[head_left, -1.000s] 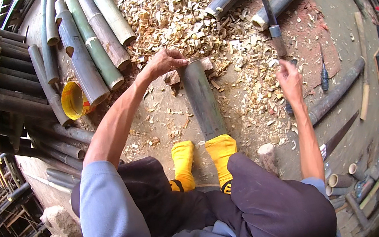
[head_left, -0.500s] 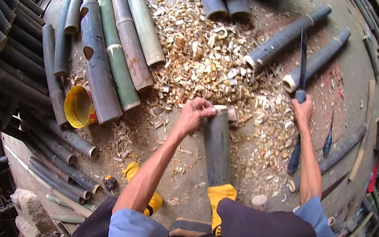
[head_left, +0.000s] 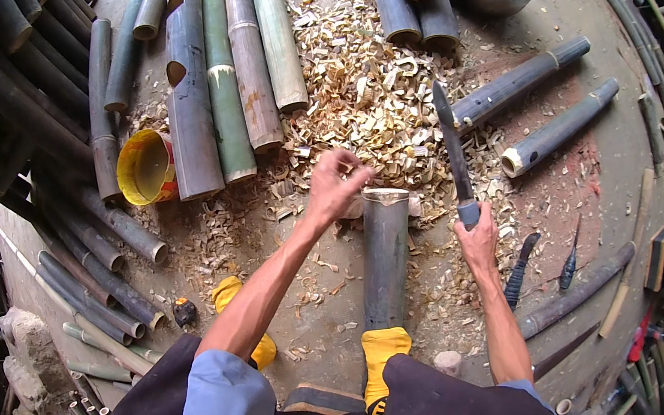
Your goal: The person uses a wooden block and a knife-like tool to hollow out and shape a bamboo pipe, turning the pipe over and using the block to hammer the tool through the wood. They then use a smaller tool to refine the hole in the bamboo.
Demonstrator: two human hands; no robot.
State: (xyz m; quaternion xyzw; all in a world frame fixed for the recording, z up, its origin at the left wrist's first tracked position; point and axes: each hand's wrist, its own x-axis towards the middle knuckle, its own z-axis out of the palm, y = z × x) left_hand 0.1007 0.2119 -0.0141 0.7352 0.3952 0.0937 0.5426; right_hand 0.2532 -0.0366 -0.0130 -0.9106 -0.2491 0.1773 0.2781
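Note:
My right hand (head_left: 478, 236) is wrapped round the dark handle of a long-bladed knife (head_left: 452, 141), its blade pointing up and away. A dark bamboo tube (head_left: 384, 260) lies ahead of me, its pale cut rim facing away and its near end at my yellow-covered foot (head_left: 385, 351). Just left of that rim is my left hand (head_left: 335, 184), thumb stretched out and fingers partly curled. Nothing shows in it, and it appears to be off the rim. A pale block, mostly hidden, sits behind the tube's far end.
Pale wood chips (head_left: 377, 105) cover the ground ahead. Longer bamboo lengths (head_left: 250, 64) lie far left beside a yellow bucket (head_left: 145, 169). Two cut bamboo pieces (head_left: 563, 127) are at right. A second dark-handled tool (head_left: 520, 269) and a slim pointed tool (head_left: 568, 261) lie near my right forearm.
My left hand has come off the bamboo's rim and its thumb has spread. My right hand has brought the knife leftward, closer to the tube. The view has shifted slightly.

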